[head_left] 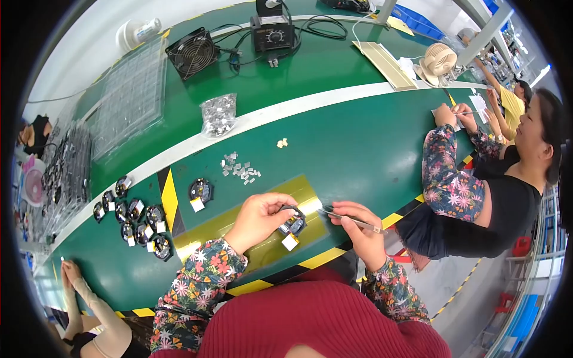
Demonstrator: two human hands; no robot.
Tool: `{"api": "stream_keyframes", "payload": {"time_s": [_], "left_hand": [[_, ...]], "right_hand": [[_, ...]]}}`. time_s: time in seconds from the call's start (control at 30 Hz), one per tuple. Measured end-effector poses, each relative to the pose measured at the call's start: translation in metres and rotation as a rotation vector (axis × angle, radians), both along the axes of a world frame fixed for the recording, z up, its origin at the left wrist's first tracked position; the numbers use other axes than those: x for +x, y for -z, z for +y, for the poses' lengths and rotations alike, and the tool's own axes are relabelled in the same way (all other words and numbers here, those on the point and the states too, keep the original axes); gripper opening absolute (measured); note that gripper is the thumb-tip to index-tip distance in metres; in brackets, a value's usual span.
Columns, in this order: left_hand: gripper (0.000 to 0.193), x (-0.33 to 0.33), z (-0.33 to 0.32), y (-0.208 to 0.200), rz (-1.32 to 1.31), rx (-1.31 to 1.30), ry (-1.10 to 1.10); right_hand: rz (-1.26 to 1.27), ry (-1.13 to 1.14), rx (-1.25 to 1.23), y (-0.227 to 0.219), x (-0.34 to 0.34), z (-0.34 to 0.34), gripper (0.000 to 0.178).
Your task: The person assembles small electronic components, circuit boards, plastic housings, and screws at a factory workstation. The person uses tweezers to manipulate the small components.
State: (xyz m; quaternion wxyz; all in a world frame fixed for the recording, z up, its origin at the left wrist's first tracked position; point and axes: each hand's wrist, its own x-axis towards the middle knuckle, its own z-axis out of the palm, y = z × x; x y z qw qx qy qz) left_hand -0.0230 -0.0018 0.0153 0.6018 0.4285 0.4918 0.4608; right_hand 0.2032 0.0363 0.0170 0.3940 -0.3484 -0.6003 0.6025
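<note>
My left hand point(262, 219) grips a round black electronic module point(293, 222) by its edge, just above a yellow translucent mat point(256, 253). A white-and-yellow tab point(290, 241) hangs from the module's near side. Between the thumb and fingers of my right hand point(362, 231) are metal tweezers point(352, 221); their tips point left, a short way from the module. Whether the tips hold anything is too small to tell. Beyond my left hand lie several small silvery pieces point(240, 170) and a little pile of cream-coloured bits point(282, 143). Another black module point(200, 192) rests left of them.
Several similar modules point(143, 224) cluster at the left. A clear bag of small parts point(219, 114) lies by the white rail point(262, 116). Behind stand a square black fan point(191, 53), a dial-fronted box point(272, 37) and a beige fan point(439, 62). Co-workers sit at both sides.
</note>
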Motion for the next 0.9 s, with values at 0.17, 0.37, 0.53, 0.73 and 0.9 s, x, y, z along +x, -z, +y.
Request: {"api": "stream_keyframes", "payload": {"time_s": [0.17,0.37,0.53,0.73,0.9], "left_hand": [[0.016,0.0,-0.001,0.004,0.026,-0.003,0.0],[0.02,-0.004,-0.001,0.006,0.006,-0.021,0.065],[0.022,-0.003,-0.002,0.011,0.138,0.138,0.131],[0.02,-0.003,-0.002,0.006,0.3,0.241,0.154],[0.018,-0.001,-0.001,-0.004,0.441,0.323,0.188]], "right_hand": [[-0.073,0.044,0.116,0.004,-0.003,-0.003,0.017],[-0.191,0.069,0.199,0.004,-0.009,-0.005,0.016],[-0.311,0.114,0.347,0.003,-0.01,-0.009,0.017],[-0.365,0.122,0.453,-0.003,-0.017,-0.011,0.017],[-0.359,0.116,0.429,0.003,-0.013,-0.009,0.021]]}}
